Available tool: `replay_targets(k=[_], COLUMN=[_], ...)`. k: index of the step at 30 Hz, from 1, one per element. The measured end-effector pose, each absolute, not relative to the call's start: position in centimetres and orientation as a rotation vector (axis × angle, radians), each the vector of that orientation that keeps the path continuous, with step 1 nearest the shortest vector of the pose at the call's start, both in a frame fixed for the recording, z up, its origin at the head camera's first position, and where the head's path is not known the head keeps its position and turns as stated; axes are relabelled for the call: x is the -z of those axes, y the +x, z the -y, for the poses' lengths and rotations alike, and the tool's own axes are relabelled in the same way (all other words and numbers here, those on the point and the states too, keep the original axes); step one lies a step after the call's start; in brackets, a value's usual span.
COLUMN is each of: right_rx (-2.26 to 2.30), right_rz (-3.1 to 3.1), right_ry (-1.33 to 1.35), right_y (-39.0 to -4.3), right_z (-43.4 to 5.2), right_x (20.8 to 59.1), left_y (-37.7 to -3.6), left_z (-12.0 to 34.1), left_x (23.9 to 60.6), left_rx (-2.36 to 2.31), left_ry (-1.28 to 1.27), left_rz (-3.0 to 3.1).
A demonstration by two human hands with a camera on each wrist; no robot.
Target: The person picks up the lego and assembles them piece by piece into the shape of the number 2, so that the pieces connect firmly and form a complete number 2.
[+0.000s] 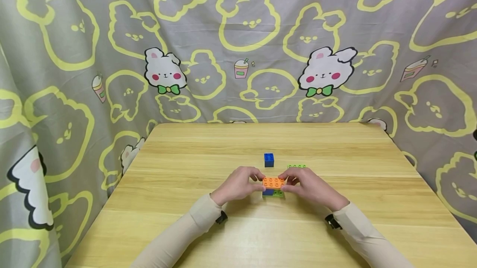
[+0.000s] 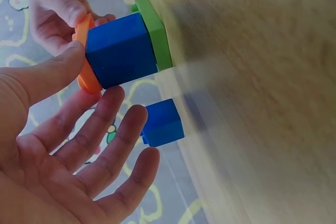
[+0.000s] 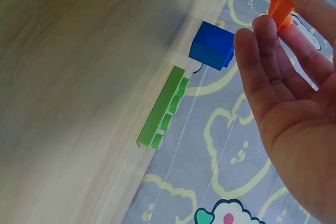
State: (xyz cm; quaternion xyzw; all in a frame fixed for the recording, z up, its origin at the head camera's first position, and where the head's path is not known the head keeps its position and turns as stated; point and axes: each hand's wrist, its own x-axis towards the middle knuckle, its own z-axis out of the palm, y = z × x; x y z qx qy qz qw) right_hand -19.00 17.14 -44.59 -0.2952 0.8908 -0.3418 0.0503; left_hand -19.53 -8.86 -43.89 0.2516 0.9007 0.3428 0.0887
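An orange brick [image 1: 273, 182] tops a small stack on the wooden table [image 1: 186, 226]. Under it sit a blue brick [image 2: 122, 51] and a green base plate [image 2: 155, 31]. My left hand [image 1: 259, 181] pinches the orange brick's left end between thumb and fingers. My right hand [image 1: 287, 181] holds its right end the same way. In the left wrist view my left thumb [image 2: 63, 66] lies against the orange edge. In the right wrist view my right fingertips [image 3: 265, 27] touch the orange brick [image 3: 283, 1].
A loose blue cube [image 1: 269, 159] stands just behind the stack. A flat green plate [image 1: 296, 166] lies behind my right hand. A patterned curtain [image 1: 74, 73] hangs round the table's far and side edges.
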Motion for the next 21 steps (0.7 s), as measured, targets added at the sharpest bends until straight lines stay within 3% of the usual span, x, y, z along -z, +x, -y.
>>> replay_targets(k=[21], right_rx=[1.016], right_rz=[-2.737], right_ry=[-0.965], right_y=[-19.02], right_z=[-17.22], right_x=[44.59], left_y=[-19.47], left_z=[8.69], left_x=[43.90], left_rx=[-1.026], left_ry=[0.699], left_rz=[-2.672])
